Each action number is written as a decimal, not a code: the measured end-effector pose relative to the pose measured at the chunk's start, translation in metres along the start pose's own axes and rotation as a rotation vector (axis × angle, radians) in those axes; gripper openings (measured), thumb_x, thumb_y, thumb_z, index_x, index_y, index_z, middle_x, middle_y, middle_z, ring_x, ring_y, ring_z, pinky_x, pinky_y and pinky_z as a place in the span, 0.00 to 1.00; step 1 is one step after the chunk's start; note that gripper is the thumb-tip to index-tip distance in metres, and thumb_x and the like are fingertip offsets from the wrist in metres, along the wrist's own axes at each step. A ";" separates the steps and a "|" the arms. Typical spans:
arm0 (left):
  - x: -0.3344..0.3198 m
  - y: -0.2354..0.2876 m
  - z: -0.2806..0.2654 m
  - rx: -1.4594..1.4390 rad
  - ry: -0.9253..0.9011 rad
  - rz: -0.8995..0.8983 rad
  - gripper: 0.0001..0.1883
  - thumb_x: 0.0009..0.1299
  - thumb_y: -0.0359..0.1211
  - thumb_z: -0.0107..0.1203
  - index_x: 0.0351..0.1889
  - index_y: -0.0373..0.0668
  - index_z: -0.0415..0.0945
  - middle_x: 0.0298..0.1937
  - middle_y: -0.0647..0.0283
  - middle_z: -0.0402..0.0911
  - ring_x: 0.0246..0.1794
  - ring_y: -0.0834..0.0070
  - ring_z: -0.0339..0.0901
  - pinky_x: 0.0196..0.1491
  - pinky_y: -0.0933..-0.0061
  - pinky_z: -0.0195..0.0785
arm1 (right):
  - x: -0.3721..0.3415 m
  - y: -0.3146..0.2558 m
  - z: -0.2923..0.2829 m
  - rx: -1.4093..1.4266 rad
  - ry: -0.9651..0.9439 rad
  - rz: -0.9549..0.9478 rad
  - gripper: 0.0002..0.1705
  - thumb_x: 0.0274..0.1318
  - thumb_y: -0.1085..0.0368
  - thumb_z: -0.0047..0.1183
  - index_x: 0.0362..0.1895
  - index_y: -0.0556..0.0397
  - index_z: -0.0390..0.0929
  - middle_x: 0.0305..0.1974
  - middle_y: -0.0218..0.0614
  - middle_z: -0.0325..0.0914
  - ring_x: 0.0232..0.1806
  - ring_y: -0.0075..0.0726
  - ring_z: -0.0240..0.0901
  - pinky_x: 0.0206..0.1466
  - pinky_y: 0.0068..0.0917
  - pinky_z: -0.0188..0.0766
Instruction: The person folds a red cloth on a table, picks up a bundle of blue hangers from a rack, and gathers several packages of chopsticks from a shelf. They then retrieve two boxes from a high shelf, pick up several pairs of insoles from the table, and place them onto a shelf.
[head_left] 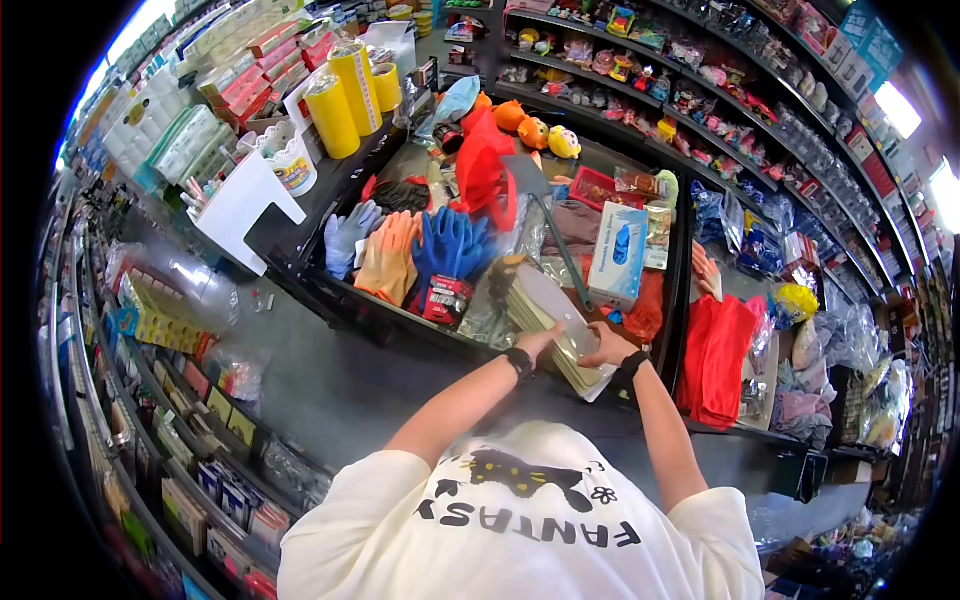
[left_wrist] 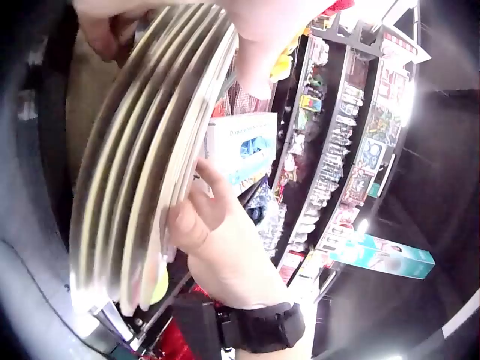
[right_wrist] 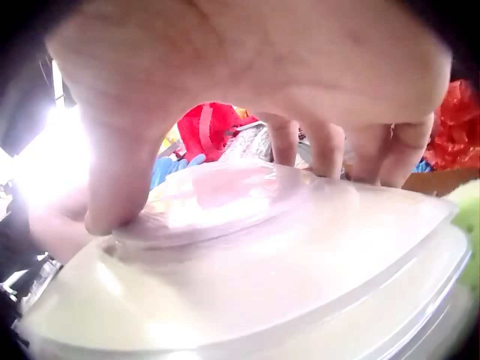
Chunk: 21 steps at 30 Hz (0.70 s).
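Both hands hold a stack of thin, pale, translucent packs with rounded edges (head_left: pixel 545 310) at the front edge of the black bin. My left hand (head_left: pixel 537 343) grips its near left side; in the left wrist view the layered stack (left_wrist: pixel 150 165) stands on edge, with part of the left hand (left_wrist: pixel 277 22) at the top and the right hand (left_wrist: pixel 217 232) at its lower side. My right hand (head_left: pixel 607 345) grips the other side. In the right wrist view the right hand (right_wrist: pixel 255 67) arches over the glossy top pack (right_wrist: pixel 247 262), thumb and fingers on its surface.
In the bin lie blue gloves (head_left: pixel 450 245), orange gloves (head_left: pixel 390 255), a white and blue glove box (head_left: pixel 617 252) and red bags (head_left: pixel 485 170). Red cloth (head_left: pixel 715 360) hangs at right. Yellow rolls (head_left: pixel 332 115) stand at upper left. Shelves of small toys (head_left: pixel 640 80) line the back.
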<state>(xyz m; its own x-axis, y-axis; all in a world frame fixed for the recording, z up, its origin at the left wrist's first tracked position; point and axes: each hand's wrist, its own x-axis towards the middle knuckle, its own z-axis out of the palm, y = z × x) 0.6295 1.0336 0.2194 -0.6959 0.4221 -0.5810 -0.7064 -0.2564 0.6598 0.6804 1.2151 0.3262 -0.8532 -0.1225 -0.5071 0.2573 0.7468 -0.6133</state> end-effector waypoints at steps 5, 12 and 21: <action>-0.023 0.006 0.029 -0.094 0.374 0.184 0.42 0.41 0.27 0.66 0.49 0.29 0.47 0.44 0.47 0.65 0.42 0.64 0.69 0.42 0.69 0.67 | -0.010 -0.010 0.027 0.129 0.228 -0.097 0.52 0.22 0.52 0.66 0.55 0.55 0.54 0.49 0.49 0.62 0.52 0.43 0.59 0.55 0.29 0.55; -0.055 0.063 0.004 0.113 0.101 0.542 0.33 0.45 0.25 0.63 0.47 0.35 0.54 0.42 0.56 0.67 0.40 0.69 0.69 0.42 0.72 0.66 | -0.002 -0.043 0.040 0.402 0.416 -0.160 0.46 0.32 0.65 0.62 0.56 0.55 0.48 0.51 0.46 0.59 0.53 0.40 0.58 0.53 0.31 0.58; -0.076 0.155 -0.039 0.697 -0.190 0.903 0.42 0.43 0.30 0.64 0.55 0.36 0.50 0.50 0.57 0.63 0.51 0.71 0.61 0.54 0.70 0.54 | 0.071 -0.082 0.022 0.516 0.306 -0.466 0.39 0.33 0.69 0.63 0.54 0.58 0.58 0.50 0.39 0.65 0.51 0.32 0.61 0.54 0.30 0.58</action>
<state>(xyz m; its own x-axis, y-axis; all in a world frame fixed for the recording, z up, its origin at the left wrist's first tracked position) 0.5677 0.9275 0.3471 -0.8382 0.4689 0.2784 0.3044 -0.0212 0.9523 0.6087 1.1307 0.3278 -0.9940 -0.1081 0.0185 -0.0455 0.2526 -0.9665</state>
